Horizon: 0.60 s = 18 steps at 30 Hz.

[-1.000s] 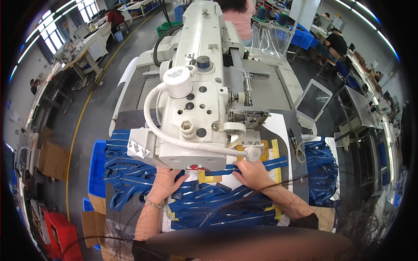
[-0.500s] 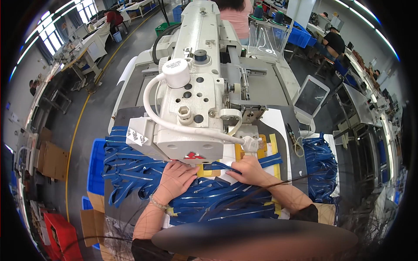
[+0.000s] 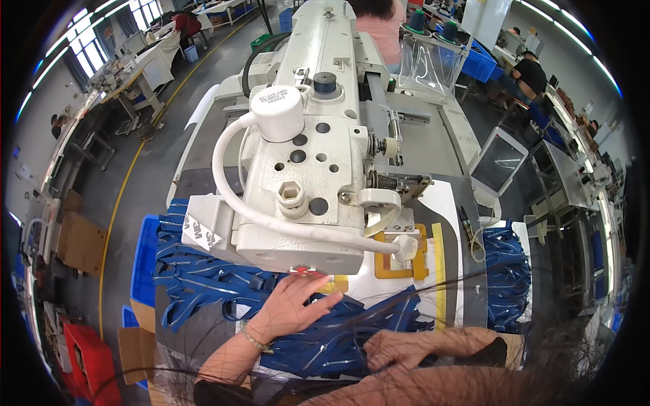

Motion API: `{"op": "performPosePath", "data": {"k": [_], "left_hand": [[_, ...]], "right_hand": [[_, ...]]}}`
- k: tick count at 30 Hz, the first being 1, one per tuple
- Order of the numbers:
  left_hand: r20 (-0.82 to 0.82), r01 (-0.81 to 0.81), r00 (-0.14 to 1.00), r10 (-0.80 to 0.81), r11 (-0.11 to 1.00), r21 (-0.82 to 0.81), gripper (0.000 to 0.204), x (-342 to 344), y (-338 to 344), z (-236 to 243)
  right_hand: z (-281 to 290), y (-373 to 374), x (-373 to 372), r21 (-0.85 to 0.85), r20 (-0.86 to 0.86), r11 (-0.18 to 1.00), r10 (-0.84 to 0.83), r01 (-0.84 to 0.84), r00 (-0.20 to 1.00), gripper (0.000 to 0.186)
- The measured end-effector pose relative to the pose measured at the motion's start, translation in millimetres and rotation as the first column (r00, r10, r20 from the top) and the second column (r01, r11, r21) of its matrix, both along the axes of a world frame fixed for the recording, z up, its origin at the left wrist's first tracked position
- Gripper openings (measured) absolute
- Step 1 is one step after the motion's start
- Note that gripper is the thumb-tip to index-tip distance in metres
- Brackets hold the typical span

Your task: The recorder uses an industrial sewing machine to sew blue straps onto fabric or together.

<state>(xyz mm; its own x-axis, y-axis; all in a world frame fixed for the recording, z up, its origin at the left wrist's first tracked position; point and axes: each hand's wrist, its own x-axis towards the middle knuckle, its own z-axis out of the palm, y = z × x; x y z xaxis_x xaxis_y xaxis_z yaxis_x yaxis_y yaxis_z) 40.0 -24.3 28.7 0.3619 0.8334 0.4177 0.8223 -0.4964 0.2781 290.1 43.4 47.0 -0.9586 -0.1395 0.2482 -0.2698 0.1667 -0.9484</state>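
Below the white sewing machine head (image 3: 305,169), my left hand (image 3: 294,308) is open with fingers spread. Its fingertips are near a small yellow piece (image 3: 333,284) under the machine's front edge. My right hand (image 3: 393,348) lies lower, on a pile of blue zippers (image 3: 318,348) in front of the machine. Its fingers are curled and closed around a blue zipper; which strip it is cannot be made out. Some zipper strips fan out between the two hands. To the right of the needle area sits a yellow-orange clamp frame (image 3: 423,254) on a white sheet.
More blue zippers lie left (image 3: 203,271) and right (image 3: 506,271) on the table. A blue bin (image 3: 144,260), cardboard box (image 3: 137,348) and red crate (image 3: 91,365) stand at left. A tilted screen (image 3: 501,159) stands at right. Other people work farther back.
My right hand has moved down from the clamp area to the zipper pile. The zipper stretched across the yellow frame has gone from there. My left hand's fingers have spread. The view has shifted slightly.
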Motion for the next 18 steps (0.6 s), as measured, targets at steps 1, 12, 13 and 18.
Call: {"op": "performPosePath", "data": {"k": [1, 12, 13, 18], "left_hand": [[0.0, 0.0, 1.0, 0.0, 1.0, -0.009, 0.045, 2.8, 0.4, 2.1], [0.189, 0.239, 0.956, -0.224, 0.969, -0.058, 0.022, 0.6, -15.2, 7.8], [0.293, 0.175, 0.937, -0.189, 0.982, 0.072, 0.026, -5.7, -16.7, 9.3], [0.898, -0.205, 0.436, 0.062, 0.978, 0.033, 0.041, -24.1, -15.2, 15.2]], "right_hand": [[-0.3, -9.5, -1.8, -0.069, -0.041, 0.994, 0.086, -0.088, 0.995, 0.029], [-6.1, -25.7, -3.5, 0.028, -0.077, 1.0, 0.016, -0.013, 0.997, 0.032], [1.8, -20.6, 1.7, 0.028, -0.091, 1.0, 0.01, -0.008, 0.996, 0.032], [36.9, 11.6, -0.8, 0.165, 0.132, 0.961, -0.245, 0.223, 0.96, 0.061]]}}
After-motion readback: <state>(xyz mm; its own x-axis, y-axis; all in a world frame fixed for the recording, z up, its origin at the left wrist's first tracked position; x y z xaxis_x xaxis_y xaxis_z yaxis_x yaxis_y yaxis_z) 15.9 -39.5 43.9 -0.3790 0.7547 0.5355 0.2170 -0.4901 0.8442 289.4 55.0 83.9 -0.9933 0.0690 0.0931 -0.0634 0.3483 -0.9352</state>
